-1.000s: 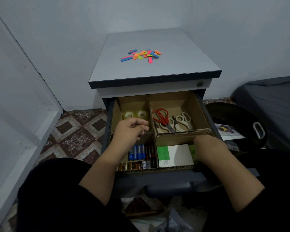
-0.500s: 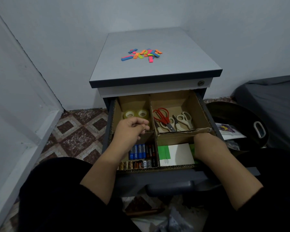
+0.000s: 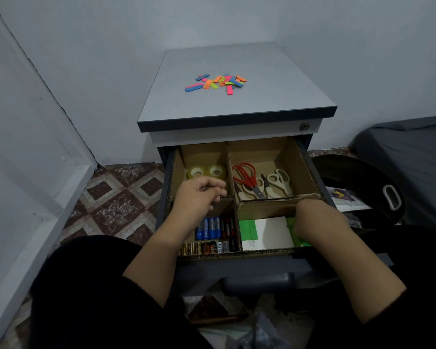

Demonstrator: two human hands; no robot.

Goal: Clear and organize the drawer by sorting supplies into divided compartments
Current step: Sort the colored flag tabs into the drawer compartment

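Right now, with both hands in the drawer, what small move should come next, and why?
Probably lift the left hand out of the drawer and reach up for the coloured tabs lying loose on the cabinet top. The tape rolls, scissors, batteries and paper already sit in separate compartments; the tabs alone look unsorted.

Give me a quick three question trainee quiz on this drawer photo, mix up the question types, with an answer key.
1. True or false: the red-handled scissors lie in the back right compartment of the drawer.
2. Which compartment holds the batteries? A back left, B front left, C front right.
3. Fill in: the two tape rolls sit just beyond the ____ hand.

Key: 1 true. 2 B. 3 left. The right hand reaches into the front right compartment, over the green and white paper; the colourful sticky tabs lie on the cabinet top.
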